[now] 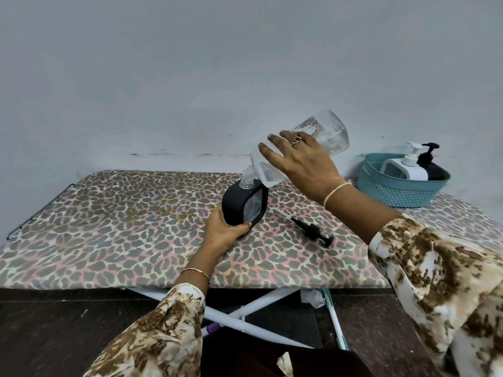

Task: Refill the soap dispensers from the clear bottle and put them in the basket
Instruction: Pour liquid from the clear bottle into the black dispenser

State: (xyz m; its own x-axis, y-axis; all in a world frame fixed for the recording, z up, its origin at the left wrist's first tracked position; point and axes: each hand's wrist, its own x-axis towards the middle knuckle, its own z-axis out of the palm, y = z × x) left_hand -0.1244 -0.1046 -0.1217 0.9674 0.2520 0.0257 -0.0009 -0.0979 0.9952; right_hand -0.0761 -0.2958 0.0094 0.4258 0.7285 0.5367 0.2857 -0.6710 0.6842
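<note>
Head view: my left hand (223,232) grips the lower side of the open black dispenser (243,206), which stands on the leopard-print bench (122,227). My right hand (304,161) is wrapped round the clear bottle (299,151), tipped neck-down above the open black dispenser, mouth at its opening. The black pump (313,232) lies flat on the bench just right of that dispenser. The teal basket (394,191) is well to its right, holding a white dispenser (408,168) and a second black dispenser (432,167), pumps on.
</note>
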